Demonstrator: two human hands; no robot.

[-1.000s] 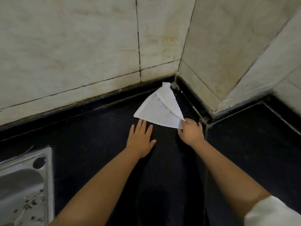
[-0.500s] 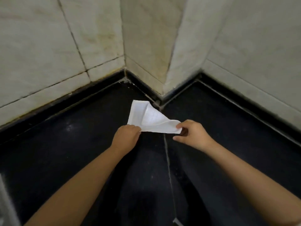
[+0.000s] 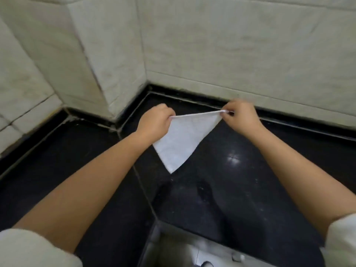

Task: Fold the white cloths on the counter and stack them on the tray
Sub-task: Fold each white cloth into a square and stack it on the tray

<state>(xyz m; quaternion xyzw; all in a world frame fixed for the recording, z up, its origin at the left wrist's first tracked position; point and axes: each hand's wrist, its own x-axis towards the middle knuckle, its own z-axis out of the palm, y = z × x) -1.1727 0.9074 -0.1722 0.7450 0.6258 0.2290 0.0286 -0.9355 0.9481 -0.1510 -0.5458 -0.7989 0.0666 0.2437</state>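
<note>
A small white woven cloth (image 3: 182, 139), folded into a triangle, hangs in the air at the middle of the frame, stretched by its top edge between two bare hands. The left hand (image 3: 156, 122) pinches the left corner with curled fingers, and the right hand (image 3: 241, 117) pinches the right corner the same way; the cloth's point dangles downward, above the glossy black stone counter (image 3: 250, 189), apparently clear of it. The fold looks only partly made: one diagonal crease is in, and likely at least one more fold remains before stacking. No tray shows anywhere in this view, and no other cloths are visible, so how many remain cannot be told. For room to move, open black counter spreads below and to the right of the cloth. Pale marble-tiled walls (image 3: 231, 45) close off the top of the frame, with a jutting wall corner (image 3: 100, 64) at upper left just beyond the left hand. At bottom centre the counter ends in a sharp front edge, with what may be a floor below, too blurred to be sure.
</note>
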